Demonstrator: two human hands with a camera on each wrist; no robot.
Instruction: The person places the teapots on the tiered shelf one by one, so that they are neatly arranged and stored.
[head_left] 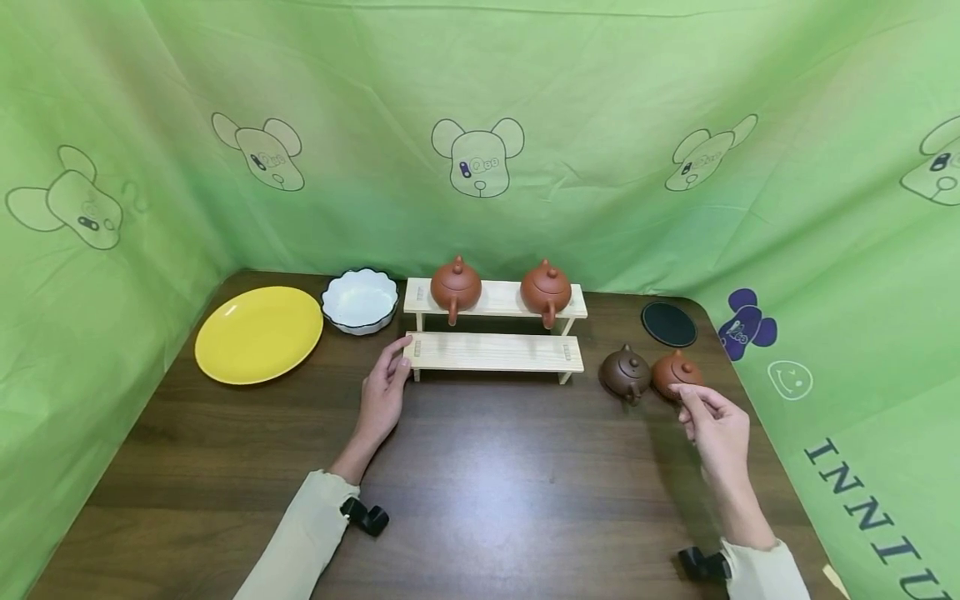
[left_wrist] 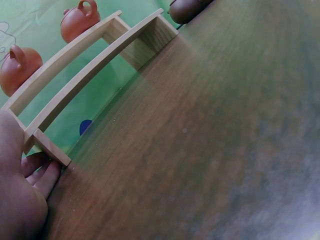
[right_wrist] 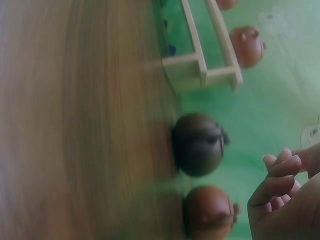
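My left hand [head_left: 384,392] grips the left end of a pale two-tier wooden stand [head_left: 491,352], at its lower shelf. In the left wrist view some fingers [left_wrist: 46,177] lie beside the stand's short leg. Two reddish-brown teapots, a left one [head_left: 455,287] and a right one [head_left: 546,289], sit on the upper shelf. On the table to the right, a dark brown teapot [head_left: 625,375] stands beside another reddish-brown teapot [head_left: 677,372]. My right hand [head_left: 718,425] is by that last teapot, fingers loosely bent; the right wrist view shows it apart from the teapot.
A yellow plate [head_left: 258,335] lies at the back left, next to a white scalloped bowl [head_left: 360,298] with a dark rim. A black round coaster [head_left: 669,324] lies at the back right. Green printed cloth [head_left: 600,108] hangs behind the table and along its sides.
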